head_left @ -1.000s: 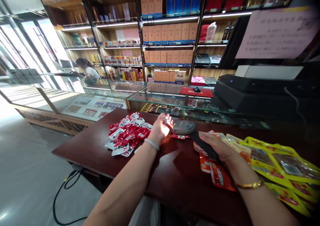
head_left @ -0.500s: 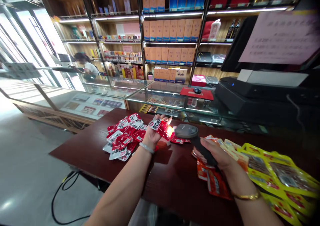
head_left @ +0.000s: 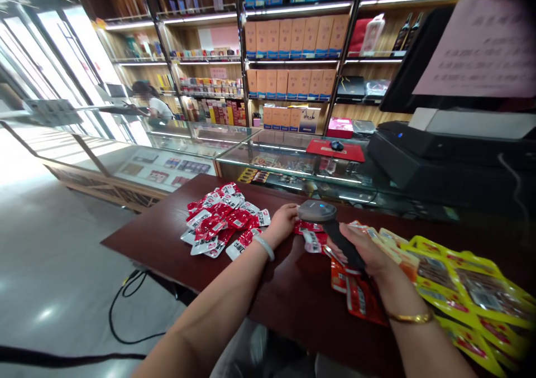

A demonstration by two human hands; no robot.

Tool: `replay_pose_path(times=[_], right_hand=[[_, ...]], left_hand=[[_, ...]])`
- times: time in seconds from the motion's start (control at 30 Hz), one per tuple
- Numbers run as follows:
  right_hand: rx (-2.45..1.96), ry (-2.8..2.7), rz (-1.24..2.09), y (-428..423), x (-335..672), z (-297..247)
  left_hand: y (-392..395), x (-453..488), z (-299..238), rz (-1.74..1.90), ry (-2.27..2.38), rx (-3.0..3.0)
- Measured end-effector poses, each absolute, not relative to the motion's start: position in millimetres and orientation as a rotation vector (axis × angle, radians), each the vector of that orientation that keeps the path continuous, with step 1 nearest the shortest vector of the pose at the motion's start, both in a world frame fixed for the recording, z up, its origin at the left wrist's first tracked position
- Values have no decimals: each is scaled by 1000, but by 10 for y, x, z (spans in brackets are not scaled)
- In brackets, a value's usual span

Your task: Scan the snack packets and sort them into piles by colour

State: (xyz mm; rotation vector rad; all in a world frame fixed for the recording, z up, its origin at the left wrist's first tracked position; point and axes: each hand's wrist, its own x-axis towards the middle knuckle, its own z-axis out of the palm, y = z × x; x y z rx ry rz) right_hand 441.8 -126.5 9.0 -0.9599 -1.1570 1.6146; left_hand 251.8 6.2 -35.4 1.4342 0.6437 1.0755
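My right hand (head_left: 362,249) grips the dark handle of a barcode scanner (head_left: 317,211), its head pointing left over the table. My left hand (head_left: 285,221) is low at the tabletop beside the scanner head, fingers curled together with their tips partly hidden. Whatever they may hold does not show. Red-and-white snack packets (head_left: 314,241) lie just right of these fingers, under the scanner. A larger heap of the same red-and-white packets (head_left: 224,217) spreads out left of my left hand. Orange-red packets (head_left: 363,301) lie beneath my right hand.
Yellow-edged snack packs (head_left: 481,288) cover the table's right side. Behind the brown table (head_left: 146,235) runs a glass counter (head_left: 268,149) with a mouse on a red mat (head_left: 354,151). A black monitor (head_left: 412,68) stands right. A person (head_left: 157,107) sits far left.
My left hand has lowered from holding up a red packet in the scanner's light to the tabletop. That light no longer shows. Another packet shows below the scanner; the view has shifted slightly.
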Motion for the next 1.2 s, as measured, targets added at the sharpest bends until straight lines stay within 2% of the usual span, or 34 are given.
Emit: replay_pose_path(times=[0.1,0.2,0.3,0.4,0.6,0.67,0.77,0.9,0.97,1.07,1.2], right_hand=[[-959,-1152,1639,-1250,4400,46],[-951,-1170,1645,-1234,4383,2],[-957,-1194,1637,-1223,4378,-23],[-970,-1218,1607,-1225,4376,-27],[-957,-1232,1558,-1239,4330,14],[-979,-1209,1537,-1253,4306,80],[-1006,-1206,1513,-1320,4276,230],[-1070,-1252,1419,-1508,4235,372],[-1122,-1243,1381,-1620,4198,369],[-1139,-1167,1379,-1773,4119,297],[-1105,-1096,1379,-1930,4013,203]], left_hand=[[127,2424,-347,1150,788,1724],[204,2173,-217,1123,1135,1881],[254,1873,-43,799,1559,2155],[306,1649,94,361,1780,2358],[410,1547,198,-28,1609,2581],[403,1577,218,14,1567,2637],[369,1654,269,309,1596,2549],[340,1826,317,876,1483,2076],[320,1943,295,1048,1308,1785],[259,2112,226,1118,1105,1525],[167,2223,152,1087,1046,1457]])
